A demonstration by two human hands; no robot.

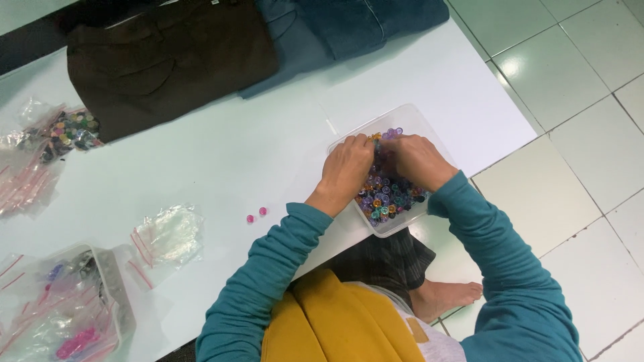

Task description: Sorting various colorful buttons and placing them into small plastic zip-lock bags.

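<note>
At the far left of the white table [221, 154], small zip bags [27, 181] lie in a heap, one filled with mixed-colour beads [70, 131]. Below them a clear tub [111, 295] holds more bags and pink pieces, with a crumpled empty bag [168, 234] beside it. Two loose pink beads [256, 215] sit on the bare tabletop, just left of the person's forearm. Folded dark brown [168, 60] and blue garments [349, 23] lie along the far edge.

The left hand [347, 171] and right hand [419, 159] both reach into a clear plastic container [409, 117] at the table's right edge, directly in front of the person. The colourful beads [389, 198] lie under and between the hands, equally close to both. The fingers curl down and meet over the pile, seemingly pinching something small; what they grip cannot be told.
</note>
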